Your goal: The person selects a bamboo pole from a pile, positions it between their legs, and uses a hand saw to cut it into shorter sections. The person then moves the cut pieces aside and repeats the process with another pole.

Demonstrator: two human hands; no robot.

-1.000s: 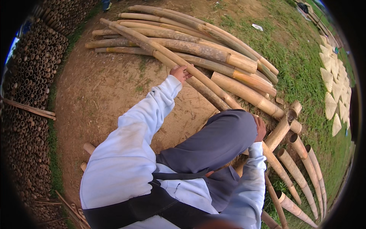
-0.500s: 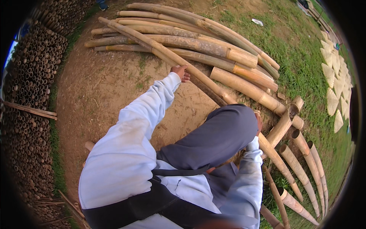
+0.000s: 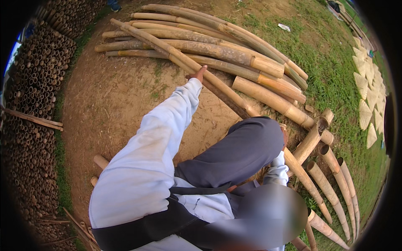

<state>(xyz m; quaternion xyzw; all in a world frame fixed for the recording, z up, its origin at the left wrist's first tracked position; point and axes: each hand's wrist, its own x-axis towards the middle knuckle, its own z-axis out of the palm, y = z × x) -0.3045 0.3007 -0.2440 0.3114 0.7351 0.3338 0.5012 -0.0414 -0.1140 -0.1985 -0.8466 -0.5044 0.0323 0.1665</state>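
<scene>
A long bamboo pole [image 3: 224, 88] runs slantwise from the far left, passes behind my bent knee [image 3: 259, 136], and comes out at the near right. My left hand [image 3: 197, 75] grips its near side, the thumb laid up along the pole and the other fingers mostly hidden beneath. Beside the knee, my right hand [image 3: 285, 137] is closed next to the pole. A small tan end shows at the top of that hand. The knee hides most of its fingers, and I cannot make out what they hold.
Several thick bamboo poles [image 3: 209, 49] lie heaped at the far side. Cut hollow lengths [image 3: 331, 161] spread over the grass at right, near a crosswise bamboo piece [image 3: 307, 143]. A tall stack of bamboo ends [image 3: 33, 96] lines the left. Pale woven pieces [image 3: 364, 88] lie far right.
My left hand has turned on the pole: its fingers showed below the pole before, and now the thumb points up along it. The pole and my right hand look nearly still.
</scene>
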